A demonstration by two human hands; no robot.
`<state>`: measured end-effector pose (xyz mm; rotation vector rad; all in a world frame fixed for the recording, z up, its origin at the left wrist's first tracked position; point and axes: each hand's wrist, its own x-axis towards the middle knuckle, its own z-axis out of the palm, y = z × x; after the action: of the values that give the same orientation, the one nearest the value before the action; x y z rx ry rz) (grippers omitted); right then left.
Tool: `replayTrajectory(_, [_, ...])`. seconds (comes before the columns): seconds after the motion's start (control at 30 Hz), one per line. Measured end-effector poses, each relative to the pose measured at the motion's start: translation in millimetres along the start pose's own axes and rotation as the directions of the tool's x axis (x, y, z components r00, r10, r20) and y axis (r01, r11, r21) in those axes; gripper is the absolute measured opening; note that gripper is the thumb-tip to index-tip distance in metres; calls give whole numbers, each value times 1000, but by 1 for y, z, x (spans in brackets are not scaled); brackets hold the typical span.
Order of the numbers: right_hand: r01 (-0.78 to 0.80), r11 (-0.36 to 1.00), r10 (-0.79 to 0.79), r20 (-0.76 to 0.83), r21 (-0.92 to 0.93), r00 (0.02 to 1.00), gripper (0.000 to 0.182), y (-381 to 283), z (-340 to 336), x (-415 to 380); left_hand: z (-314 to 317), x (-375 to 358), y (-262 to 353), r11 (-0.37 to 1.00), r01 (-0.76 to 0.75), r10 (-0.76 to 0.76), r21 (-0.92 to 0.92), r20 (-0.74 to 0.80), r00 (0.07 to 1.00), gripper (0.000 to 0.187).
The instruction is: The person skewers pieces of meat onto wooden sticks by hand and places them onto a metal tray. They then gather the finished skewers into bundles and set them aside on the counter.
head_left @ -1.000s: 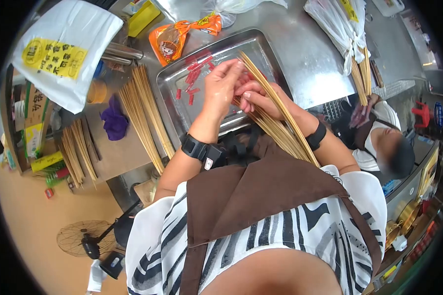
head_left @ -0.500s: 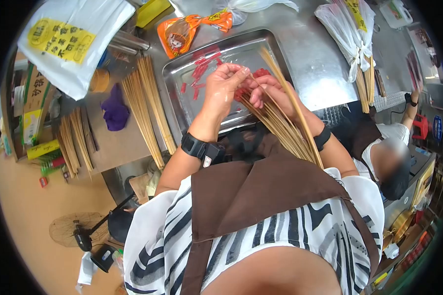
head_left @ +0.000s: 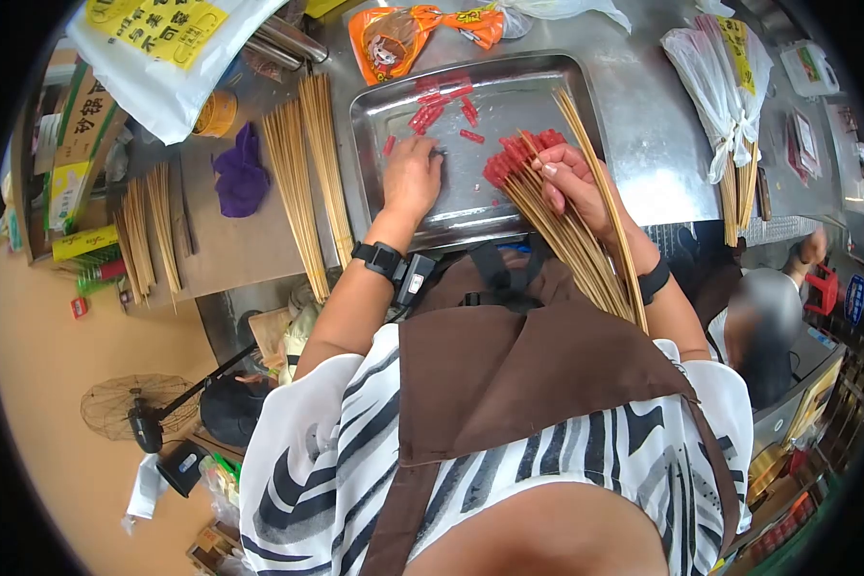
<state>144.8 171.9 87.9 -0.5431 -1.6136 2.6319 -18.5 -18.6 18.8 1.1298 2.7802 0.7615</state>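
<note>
In the head view, my left hand [head_left: 413, 180] reaches into a shallow metal tray [head_left: 374, 206], its thumb apart from the fingers. Its fingertips are beside small red food pieces [head_left: 427, 115] scattered on the tray bottom. My right hand [head_left: 583, 189] is closed on bamboo skewers [head_left: 595, 158], with thumb and forefinger pinched near the top of one. Just under that hand lies a bundle of loaded skewers [head_left: 566, 240], red pieces [head_left: 509, 161] on their tips over the tray. The bundle's lower ends reach toward my brown apron [head_left: 528, 374].
Bare skewers [head_left: 296, 192] lie in bundles left of the tray, beside a purple cloth [head_left: 239, 173]. An orange bag [head_left: 394, 43] sits behind the tray. White-bagged skewers [head_left: 715, 86] lie at the right. A co-worker [head_left: 763, 317] is at far right; a fan [head_left: 144, 418] stands lower left.
My left hand has moved away from the right hand, down and left toward the loose red pieces. My right hand keeps hold of the skewers. The whole view has shifted slightly.
</note>
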Motion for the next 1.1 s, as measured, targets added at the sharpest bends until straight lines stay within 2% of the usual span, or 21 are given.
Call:
replayTrajectory(0.07, [7, 1000, -7, -6, -19, 1000, 13, -2, 1, 0, 3, 6, 15, 988, -143, 139, -59, -66, 988, 22])
replayTrajectory(0.2, [10, 998, -11, -20, -57, 1000, 14, -1, 1, -1, 26, 27, 21, 971, -237, 238, 26, -49, 970, 24])
replayTrajectory(0.27, [18, 999, -19, -39, -34, 999, 15, 4, 0, -1, 39, 34, 17, 958, -277, 268, 77, 112, 957, 28])
replayTrajectory(0.3, [29, 999, -29, -25, -27, 999, 15, 6, -1, 0, 38, 36, 19, 955, -288, 278, 73, 115, 954, 28])
replayTrajectory(0.37, [37, 999, -38, -11, -31, 999, 15, 5, -2, 0, 33, 38, 22, 944, -295, 252, 145, 259, 932, 28])
replayTrajectory(0.4, [44, 999, -44, -18, -27, 999, 15, 5, -2, 0, 32, 38, 25, 941, -305, 261, 145, 262, 929, 28])
replayTrajectory(0.43, [41, 998, -42, -14, -38, 999, 14, 5, -2, 0, 31, 39, 27, 985, 36, 16, -171, 291, 957, 29])
replayTrajectory(0.47, [39, 998, -40, -9, -47, 999, 14, 5, -2, 1, 28, 39, 29, 817, 377, -203, -436, 394, 896, 30])
replayTrajectory(0.5, [29, 996, -30, -9, -85, 1000, 16, 2, -1, -1, 24, 38, 34, 468, 489, -226, -736, 435, 872, 33])
replayTrajectory(0.53, [36, 996, -38, -12, -81, 999, 16, 0, 0, -1, 18, 37, 38, 475, 485, -220, -734, 435, 873, 33])
replayTrajectory(0.57, [37, 996, -37, 5, -84, 999, 17, -2, 1, -2, 12, 36, 43, 160, 501, -184, -851, 473, 862, 33])
replayTrajectory(0.6, [37, 995, -35, 25, -88, 999, 19, -3, 2, -2, 3, 36, 49, -176, 474, -138, -863, 498, 856, 34])
replayTrajectory(0.63, [24, 995, -23, 12, -98, 1000, 21, 0, 2, 0, -5, 37, 56, -268, 469, -126, -842, 513, 849, 31])
replayTrajectory(0.67, [27, 995, -26, 14, -98, 1000, 21, 1, 2, 0, -5, 37, 57, -266, 467, -127, -843, 511, 850, 31])
replayTrajectory(0.73, [50, 993, -44, 59, -107, 997, 21, 2, 3, 1, -4, 37, 60, -400, 447, -106, -800, 525, 845, 31])
replayTrajectory(0.93, [48, 986, -38, 67, -159, 997, 21, 0, 4, -1, 1, 36, 79, -453, 369, -213, -812, 500, 839, 25])
replayTrajectory(1.1, [14, 978, -7, 36, -207, 999, 22, -1, 6, -1, -5, 36, 89, -453, 349, -204, -820, 476, 855, 24])
